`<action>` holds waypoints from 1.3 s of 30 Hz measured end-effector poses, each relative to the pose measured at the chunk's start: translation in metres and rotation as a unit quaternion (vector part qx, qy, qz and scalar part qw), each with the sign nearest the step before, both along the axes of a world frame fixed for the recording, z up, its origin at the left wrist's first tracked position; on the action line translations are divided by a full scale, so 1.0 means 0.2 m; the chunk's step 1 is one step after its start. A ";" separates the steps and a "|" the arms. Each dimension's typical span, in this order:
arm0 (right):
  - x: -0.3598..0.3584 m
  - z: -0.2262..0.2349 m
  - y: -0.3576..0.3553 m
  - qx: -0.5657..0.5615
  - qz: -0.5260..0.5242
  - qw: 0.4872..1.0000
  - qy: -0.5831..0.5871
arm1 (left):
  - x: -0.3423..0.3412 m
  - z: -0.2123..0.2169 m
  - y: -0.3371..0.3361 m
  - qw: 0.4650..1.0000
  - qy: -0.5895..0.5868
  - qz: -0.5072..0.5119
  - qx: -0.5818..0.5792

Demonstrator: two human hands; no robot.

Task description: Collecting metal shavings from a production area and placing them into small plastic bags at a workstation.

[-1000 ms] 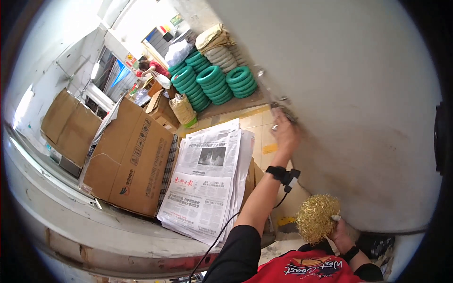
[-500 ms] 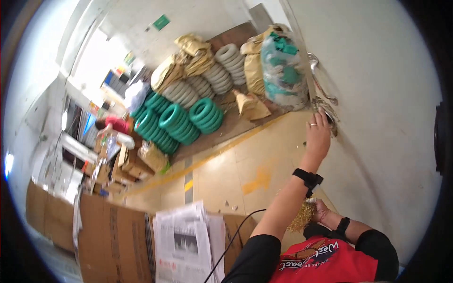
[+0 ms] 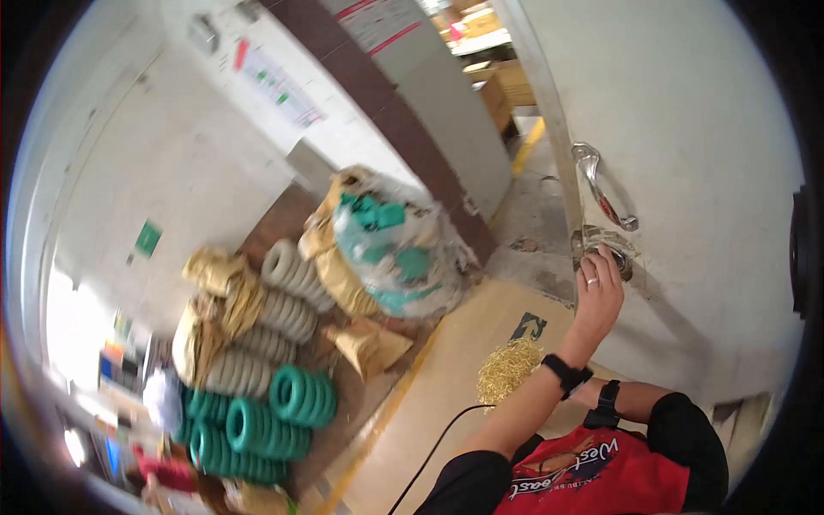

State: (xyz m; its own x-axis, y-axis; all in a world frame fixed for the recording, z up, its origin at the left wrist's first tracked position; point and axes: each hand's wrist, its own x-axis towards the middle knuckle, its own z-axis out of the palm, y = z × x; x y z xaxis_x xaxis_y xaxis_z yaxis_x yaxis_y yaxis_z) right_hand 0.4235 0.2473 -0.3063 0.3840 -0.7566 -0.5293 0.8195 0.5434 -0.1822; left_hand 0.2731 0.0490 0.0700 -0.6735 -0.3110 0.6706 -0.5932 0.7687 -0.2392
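Note:
My left hand [image 3: 596,296] reaches up to a white door [image 3: 704,146], and its fingers close around the small metal lock knob [image 3: 616,259] just below the silver pull handle [image 3: 605,184]. A ring shows on one finger and a black band on the wrist. My right arm crosses in front of my chest, and its hand is hidden behind my left forearm. Only the right wrist with a black band [image 3: 608,402] shows. A golden bundle of thin shreds [image 3: 506,369] sticks out to the left of my left forearm, held up off the floor at the end of that right arm.
Green coils [image 3: 292,403] and pale grey coils [image 3: 287,283] are stacked to the left, with brown paper wrapping and a clear bag of green items [image 3: 390,245]. A yellow line [image 3: 386,403] crosses the floor. A black cable [image 3: 438,446] hangs from my chest. The door gap [image 3: 524,146] opens beyond.
The view has swung from the newspaper stack and cardboard boxes up to the door. My left hand stays at the lock, and the golden bundle stays by my chest.

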 end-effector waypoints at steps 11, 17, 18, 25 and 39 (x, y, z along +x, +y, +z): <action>-0.09 0.60 -1.37 0.044 -0.144 0.989 0.008 | 0.47 0.06 -0.06 0.893 -0.062 -0.444 -0.029; 0.23 1.16 -1.52 -0.056 -0.375 0.925 0.005 | 0.98 0.17 0.12 0.687 -0.188 -0.694 0.101; 0.28 1.26 -1.48 -0.093 -0.434 0.896 0.022 | 1.15 0.22 0.24 0.607 -0.233 -0.748 0.133; 0.32 1.28 -1.18 -0.104 -0.523 0.846 0.021 | 1.36 0.38 0.39 0.205 -0.381 -0.874 0.222; -0.04 0.77 -0.13 -0.084 -0.772 0.626 0.068 | 0.68 0.43 1.65 0.344 -0.200 -0.894 0.206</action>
State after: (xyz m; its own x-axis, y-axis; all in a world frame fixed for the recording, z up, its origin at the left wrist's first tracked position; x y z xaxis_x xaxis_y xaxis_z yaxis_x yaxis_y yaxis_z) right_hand 0.4146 0.2223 -0.1515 -0.9140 -0.2188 -0.3416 0.3143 -0.9144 -0.2553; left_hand 0.4095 0.3799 0.1570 -0.0470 0.8267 0.5606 0.9331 -0.1640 0.3200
